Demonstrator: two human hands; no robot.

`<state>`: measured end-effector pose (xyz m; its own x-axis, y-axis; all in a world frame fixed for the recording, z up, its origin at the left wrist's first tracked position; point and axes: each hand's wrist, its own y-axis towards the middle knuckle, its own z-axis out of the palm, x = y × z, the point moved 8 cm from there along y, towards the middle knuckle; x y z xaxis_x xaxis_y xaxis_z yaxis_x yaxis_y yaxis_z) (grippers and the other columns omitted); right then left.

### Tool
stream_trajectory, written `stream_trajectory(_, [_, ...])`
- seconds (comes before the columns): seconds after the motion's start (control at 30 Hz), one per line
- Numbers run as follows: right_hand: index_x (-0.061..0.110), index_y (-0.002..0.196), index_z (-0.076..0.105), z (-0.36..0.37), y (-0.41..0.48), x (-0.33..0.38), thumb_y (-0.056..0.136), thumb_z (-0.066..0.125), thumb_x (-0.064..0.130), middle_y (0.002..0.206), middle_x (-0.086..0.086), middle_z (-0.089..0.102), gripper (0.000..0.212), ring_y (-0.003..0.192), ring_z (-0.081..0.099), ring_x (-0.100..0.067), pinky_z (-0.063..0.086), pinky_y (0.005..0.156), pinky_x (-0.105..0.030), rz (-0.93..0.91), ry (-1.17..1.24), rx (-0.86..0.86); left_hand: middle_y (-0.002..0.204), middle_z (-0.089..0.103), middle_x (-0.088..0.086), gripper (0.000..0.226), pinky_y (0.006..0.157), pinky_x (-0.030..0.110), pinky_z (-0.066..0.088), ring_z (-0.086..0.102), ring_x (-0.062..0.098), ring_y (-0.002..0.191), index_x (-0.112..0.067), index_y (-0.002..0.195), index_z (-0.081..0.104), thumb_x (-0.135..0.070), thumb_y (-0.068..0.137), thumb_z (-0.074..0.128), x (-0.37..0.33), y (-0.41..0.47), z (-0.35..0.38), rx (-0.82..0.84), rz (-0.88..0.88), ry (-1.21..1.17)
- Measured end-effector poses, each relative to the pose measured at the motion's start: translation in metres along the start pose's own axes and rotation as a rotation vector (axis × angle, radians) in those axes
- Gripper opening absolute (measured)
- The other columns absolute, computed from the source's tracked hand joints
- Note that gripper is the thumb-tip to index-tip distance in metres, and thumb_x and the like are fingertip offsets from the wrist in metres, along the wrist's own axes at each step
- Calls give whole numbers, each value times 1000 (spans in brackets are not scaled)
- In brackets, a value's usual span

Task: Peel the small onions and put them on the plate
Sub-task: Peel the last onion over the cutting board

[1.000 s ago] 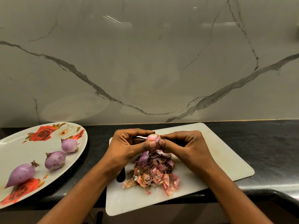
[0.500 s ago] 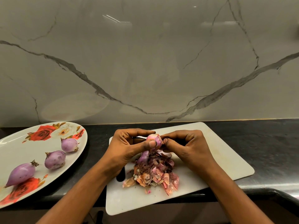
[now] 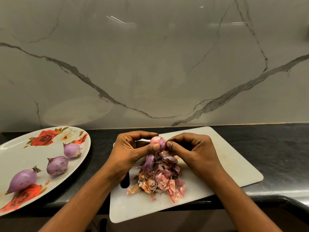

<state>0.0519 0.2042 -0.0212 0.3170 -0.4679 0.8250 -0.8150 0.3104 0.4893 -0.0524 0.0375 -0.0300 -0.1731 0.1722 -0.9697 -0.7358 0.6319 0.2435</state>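
Left hand (image 3: 133,151) pinches a small onion (image 3: 157,141) between thumb and forefinger above the far end of the cutting board (image 3: 222,158), clamped firmly on it. Right hand (image 3: 194,149) meets it from the other side, fingertips closed together on a shred of skin at the onion's right flank. Over the last second the right thumb has slid off the front of the bulb to its side edge, and more glossy purple flesh shows than before; my reading is that another strip has come loose and this onion is close to bare.

Directly below the hands, in the middle of the cutting board, lies the heap of peels (image 3: 160,178), pink and orange at its near edge, dark purple further back. A purple bulb (image 3: 149,162) pokes out of the heap's left side; whether it is peeled I cannot tell, since skins cover its lower part. To the left of the cutting board, on the dark tabletop (image 3: 275,148), sits the flowered plate (image 3: 20,148) with three peeled onions (image 3: 57,165) lying apart from one another. The plate's left rim runs out of view, so any onions there go unseen. Roots and tip of the held onion are hidden by fingers.
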Motion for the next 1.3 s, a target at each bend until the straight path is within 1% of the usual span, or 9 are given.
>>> stream_trajectory(0.07, [17, 98, 82, -3, 1, -2, 84, 78, 35, 86, 3, 80, 24, 79, 79, -18, 66, 76, -42, 26, 21, -40, 111, 81, 6, 41, 82, 27, 62, 78, 24, 103, -8, 115, 76, -12, 75, 82, 0, 0, 1, 8, 3, -6])
stream_trajectory(0.2, [16, 97, 82, -2, 1, -8, 89, 82, 17, 86, 4, 80, 8, 81, 78, -17, 66, 78, -43, 43, -25, -24, 118, 79, 5, 44, 86, 28, 62, 76, 24, 109, -11, 124, 73, -15, 80, 78, -1, 0, 2, 15, 18, -29])
stream_trajectory(0.4, [18, 97, 83, -10, 0, -10, 87, 84, 12, 86, 8, 80, 11, 83, 78, -15, 66, 78, -39, 40, -64, -105, 118, 79, -2, 39, 82, 22, 60, 76, 18, 110, -16, 124, 73, -19, 85, 71, -2, 0, 6, 30, 6, -45])
stream_trajectory(0.57, [16, 91, 81, -14, 0, -16, 88, 81, 6, 84, 0, 79, 11, 79, 79, -18, 66, 76, -45, 107, 2, -152, 119, 78, 5, 39, 88, 31, 63, 75, 25, 112, -13, 124, 74, -20, 86, 73, 2, 2, 1, 1, -1, -59])
stream_trajectory(0.63, [16, 95, 82, -12, 0, -14, 88, 81, 7, 87, 1, 80, 11, 82, 79, -18, 66, 78, -45, 100, 22, -122, 118, 78, 4, 39, 85, 29, 62, 75, 23, 110, -12, 122, 74, -19, 84, 74, 2, 2, 1, 1, 7, -54])
stream_trajectory(0.7, [18, 103, 82, -4, -1, -10, 89, 82, 17, 94, 5, 81, 14, 91, 79, -17, 66, 81, -42, 68, 21, -43, 116, 78, 4, 38, 82, 27, 62, 76, 23, 108, -11, 120, 74, -16, 82, 76, 1, 2, 1, 5, 20, -44])
stream_trajectory(0.8, [20, 115, 80, 2, -1, -5, 85, 80, 32, 105, 8, 81, 33, 100, 77, -11, 65, 85, -34, 67, 61, 20, 114, 78, 5, 39, 83, 29, 63, 77, 26, 105, -9, 117, 74, -14, 79, 80, 1, 1, 2, 14, 27, -15])
stream_trajectory(1.0, [17, 114, 80, 6, 0, -3, 86, 81, 23, 103, 9, 81, 29, 98, 77, -6, 62, 82, -23, 50, 53, 81, 110, 79, 2, 42, 80, 28, 63, 79, 25, 98, -7, 116, 73, -11, 75, 82, 0, 1, 5, 52, 30, 27])
stream_trajectory(1.3, [18, 108, 82, 3, 1, 1, 88, 80, 4, 98, 7, 82, 24, 93, 78, -11, 63, 82, -27, 23, 46, 47, 112, 78, 4, 41, 80, 28, 62, 78, 26, 99, -6, 117, 73, -13, 78, 81, 0, 0, 5, 58, 37, 12])
